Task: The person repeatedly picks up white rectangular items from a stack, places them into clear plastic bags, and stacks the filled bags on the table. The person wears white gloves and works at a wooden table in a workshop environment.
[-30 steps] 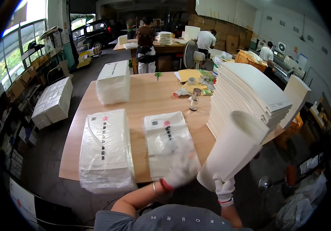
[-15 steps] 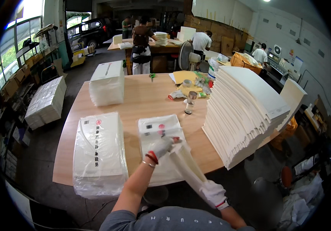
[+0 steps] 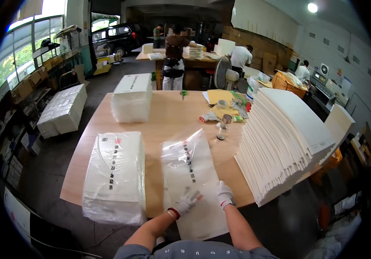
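A clear plastic bag with printed white paper in it (image 3: pixel 190 166) lies on the table in front of me. Its lower end hangs past the near table edge, and its far end is loose, shiny film. My left hand (image 3: pixel 188 200), in a white glove, rests on the lower part of the bag with fingers stretched out, slightly blurred. At the bag's right edge, my gloved right hand (image 3: pixel 224 193) is closed on the side of it. To the left stands a stack of similar bagged papers (image 3: pixel 113 172). A tall stack of thick white folded paper (image 3: pixel 280 142) rises on the right.
Another bagged stack (image 3: pixel 131 97) stands at the table's far left. Green scissors (image 3: pixel 183 93), a glass jar (image 3: pixel 224 127), a tape roll (image 3: pixel 222 104) and yellow envelopes (image 3: pixel 220 96) lie toward the back. Beyond, a fan (image 3: pixel 223 73) stands near several people at work.
The white paper my right hand held at an angle is now flat inside the bag. My left hand has moved down from the bag's upper part; my right hand has moved up to its edge.
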